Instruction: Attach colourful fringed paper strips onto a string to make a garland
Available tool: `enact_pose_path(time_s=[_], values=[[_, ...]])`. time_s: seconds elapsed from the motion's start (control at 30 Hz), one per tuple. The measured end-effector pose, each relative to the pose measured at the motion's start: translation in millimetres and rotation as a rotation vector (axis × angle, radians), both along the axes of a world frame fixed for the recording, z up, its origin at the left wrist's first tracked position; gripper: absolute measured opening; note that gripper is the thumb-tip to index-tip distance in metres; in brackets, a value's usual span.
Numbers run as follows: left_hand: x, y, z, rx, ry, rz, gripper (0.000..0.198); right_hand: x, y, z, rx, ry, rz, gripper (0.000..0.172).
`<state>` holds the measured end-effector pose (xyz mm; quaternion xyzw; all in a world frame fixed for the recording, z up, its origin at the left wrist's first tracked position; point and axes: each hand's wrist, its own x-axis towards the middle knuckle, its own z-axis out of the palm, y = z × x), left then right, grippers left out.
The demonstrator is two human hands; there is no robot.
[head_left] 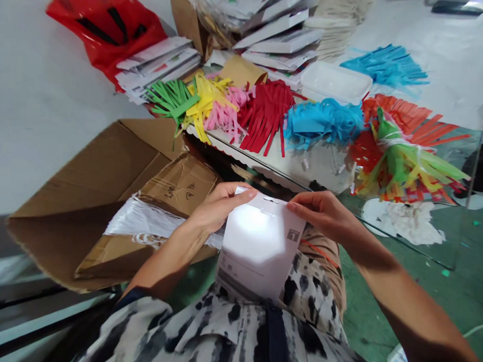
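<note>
My left hand (pixel 220 208) and my right hand (pixel 318 213) both pinch the top edge of a white printed card (pixel 257 245), one at each corner. The card hangs upright over my lap and bears a small grey "1" mark (pixel 293 235) near its right edge. Its lower part rests against my patterned shirt (pixel 254 331). Just beyond my hands lies the near edge of a glass-topped table (pixel 325 171), which carries rows of fringed paper strips in green, yellow, pink, red and blue (pixel 264 115).
An open cardboard box (pixel 105 196) holding white fringe stands to my left. A tied multicoloured fringe bundle (pixel 406 164) lies at right. Stacked white cards (pixel 277 44), a red plastic bag (pixel 107 31) and a white plastic tray (pixel 336 82) lie beyond. Green floor shows below right.
</note>
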<state>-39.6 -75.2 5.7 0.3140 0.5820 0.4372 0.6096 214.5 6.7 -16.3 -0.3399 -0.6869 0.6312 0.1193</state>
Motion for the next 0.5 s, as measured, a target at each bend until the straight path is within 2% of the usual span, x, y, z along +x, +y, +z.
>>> enact_pose_path(time_s=[0.13, 0.37, 0.5], values=[[-5, 8, 6.7, 0.011, -0.014, 0.013, 0.045, -6, 4, 2.4, 0.07, -0.015, -0.068, 0.05], [-9, 20, -1.7, -0.025, -0.058, -0.035, 0.046, -13, 15, 3.3, 0.169, -0.035, -0.097, 0.044], [-6, 23, -5.1, 0.066, -0.06, 0.037, 0.046, -15, 22, 3.3, 0.098, 0.023, -0.203, 0.047]])
